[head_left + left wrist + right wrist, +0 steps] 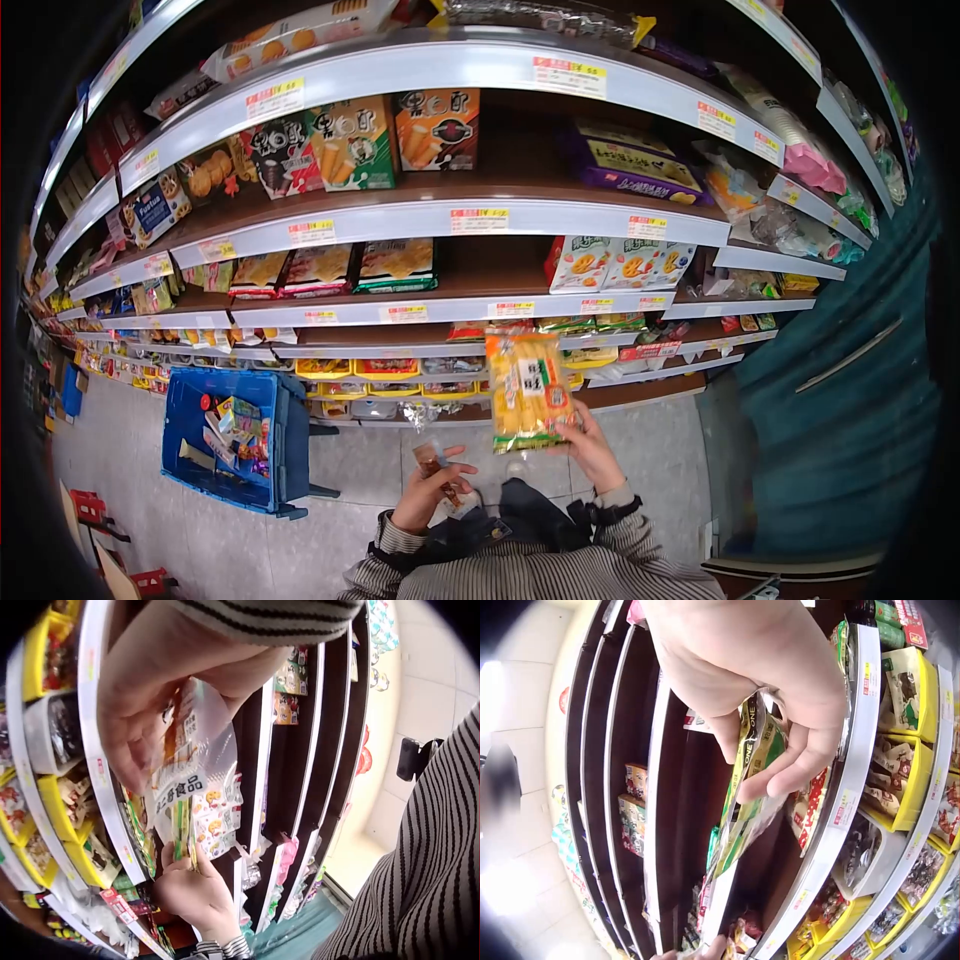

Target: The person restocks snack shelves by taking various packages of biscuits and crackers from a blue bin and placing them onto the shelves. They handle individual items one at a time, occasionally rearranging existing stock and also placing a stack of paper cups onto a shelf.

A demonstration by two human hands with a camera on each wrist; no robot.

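Note:
In the head view my right hand (592, 455) grips a yellow snack packet (528, 390) with a green lower edge by its lower right corner. The packet's printed front faces up toward me, before the shelves. The right wrist view has this packet (751, 787) edge-on, fingers curled round its end. My left hand (430, 490), lower and to the left, holds a clear plastic pouch (432, 462) with brown contents. Close up in the left wrist view, the pouch (176, 787) bears printed characters, and my left hand (187, 667) pinches its upper end.
A blue basket (290, 440) with several packaged goods stands on the floor at left. Shelves with white price rails (460, 222) curve across the front, carrying biscuit boxes (437, 130) and bagged snacks (397, 266). Yellow bins (388, 388) line the lower shelf. A teal curtain (840, 400) hangs at right.

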